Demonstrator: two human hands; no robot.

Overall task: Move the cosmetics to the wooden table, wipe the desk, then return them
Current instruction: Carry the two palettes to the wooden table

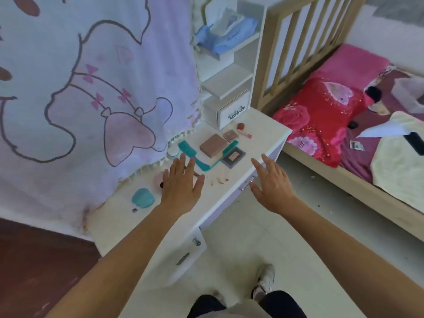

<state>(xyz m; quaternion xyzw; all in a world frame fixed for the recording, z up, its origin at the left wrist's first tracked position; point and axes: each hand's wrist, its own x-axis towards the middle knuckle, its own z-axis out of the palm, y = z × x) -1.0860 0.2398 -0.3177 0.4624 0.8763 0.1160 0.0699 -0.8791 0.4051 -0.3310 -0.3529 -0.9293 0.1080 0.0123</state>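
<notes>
White desk [263, 134] stands against a cartoon-print cloth [91, 88]. Left hand [182, 184], fingers straight, spread and empty, hovers over the desk just in front of the brown palette [213, 145]. Right hand [273, 180], equally flat and empty, is right of the palette, at the desk edge. Teal comb [187, 149] lies just left of the palette; black compact [233, 156] lies just right.

left hand [181, 183] hides half a pink round thing [157, 179]; tiny bits [220, 180] nearby, too small to tell

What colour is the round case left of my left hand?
Teal; the round case shows best in the head view.
</notes>
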